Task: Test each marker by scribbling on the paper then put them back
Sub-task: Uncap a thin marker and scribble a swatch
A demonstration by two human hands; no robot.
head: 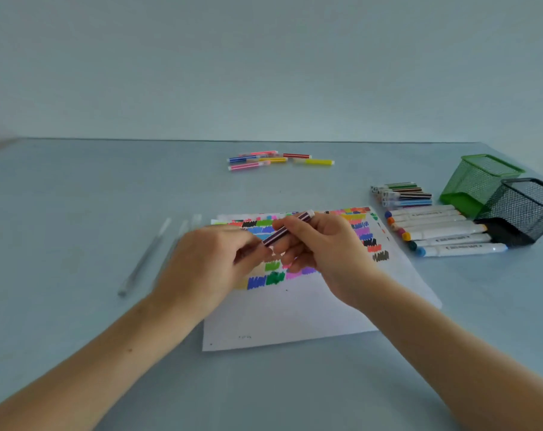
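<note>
Marker [287,229], dark purple w/ pale stripes, held above the paper [295,309] betw. both hands; long axis runs diagonally, white end plug up and away to the right, other end down and toward the left. Right hand [323,256] grips the barrel, fingers curled round its mid and upper part. Left hand [208,262] has fingertips closed at the lower end, apparently pinching the cap or tip; motion blur there, so cap on vs. off cannot be told. Both hands thus touch the marker; the coming move (judged: pulling or seating the cap) turns on a pull or push along that diagonal axis, left hand nearer the cap end. Paper lies flat on the table [77,213], directly under the hands, upper half filled w/ colour scribbles, lower half bare, so room remains for a test mark just below the hands. Containers: green mesh holder [478,181] and black mesh holder [525,209], far right, both tipped on their sides, touching each other; nothing visible inside either, though mesh hides detail. Just beside them, thick white markers [441,231] lie in a row, w/ a group of thin striped markers [402,194] behind. Another loose cluster of thin markers [276,159] lies well beyond the paper. Clear pens [145,259], blurred, lie left of the paper.
</note>
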